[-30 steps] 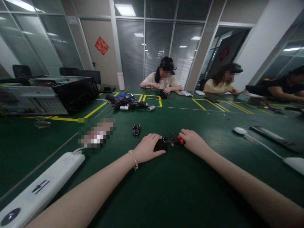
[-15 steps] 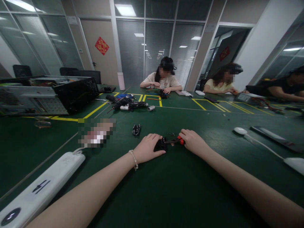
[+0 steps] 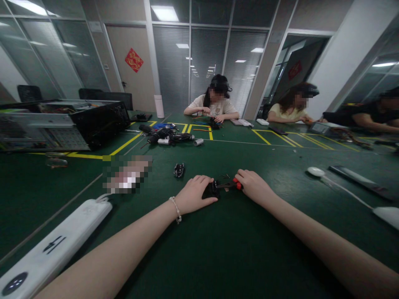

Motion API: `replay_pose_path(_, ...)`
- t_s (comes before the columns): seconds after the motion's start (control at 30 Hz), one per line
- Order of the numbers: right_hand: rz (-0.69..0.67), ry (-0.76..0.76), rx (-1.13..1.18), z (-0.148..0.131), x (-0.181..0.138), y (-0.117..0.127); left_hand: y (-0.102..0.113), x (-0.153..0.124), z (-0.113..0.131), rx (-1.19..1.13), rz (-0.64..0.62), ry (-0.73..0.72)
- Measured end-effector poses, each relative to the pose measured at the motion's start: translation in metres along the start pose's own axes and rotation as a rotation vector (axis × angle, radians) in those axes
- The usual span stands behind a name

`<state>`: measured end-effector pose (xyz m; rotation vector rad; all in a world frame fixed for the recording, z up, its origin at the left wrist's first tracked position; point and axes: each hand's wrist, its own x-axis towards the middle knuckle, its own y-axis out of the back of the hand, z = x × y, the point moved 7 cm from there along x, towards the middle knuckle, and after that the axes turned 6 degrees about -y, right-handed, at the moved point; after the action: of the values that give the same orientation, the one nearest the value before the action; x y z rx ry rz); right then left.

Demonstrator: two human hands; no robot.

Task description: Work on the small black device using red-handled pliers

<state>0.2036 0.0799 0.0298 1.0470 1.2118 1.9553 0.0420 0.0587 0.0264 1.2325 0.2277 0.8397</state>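
Note:
My left hand (image 3: 195, 194) is closed around a small black part (image 3: 212, 190) on the green tabletop, fingers over its far side and thumb along its near side. My right hand (image 3: 254, 185) grips the red handles of a pair of pliers (image 3: 227, 185). The dark jaws of the pliers point left and reach the black part's right end; whether they bite on it I cannot tell. Several small screws or pins (image 3: 226, 176) lie just beyond the jaws. Past my left hand sits another small black and silver part (image 3: 178, 170).
A white power strip (image 3: 59, 245) lies at the left, near a blurred-out object (image 3: 127, 174). An open computer case (image 3: 62, 124) stands back left. A pile of tools and cables (image 3: 165, 135) lies ahead. At right are a white mouse-like device (image 3: 315, 171) and a phone (image 3: 361, 181). Other people sit opposite.
Hardly anything differs. The red handles and my right hand have shifted very slightly; my left hand stays on the black part.

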Motion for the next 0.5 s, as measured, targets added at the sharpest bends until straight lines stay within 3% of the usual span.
replay_pose_path(0.5,0.018,0.024,-0.004,0.0022,-0.0010,-0.0018,-0.0004,-0.0006,-0.0007,0.002,-0.004,-0.003)
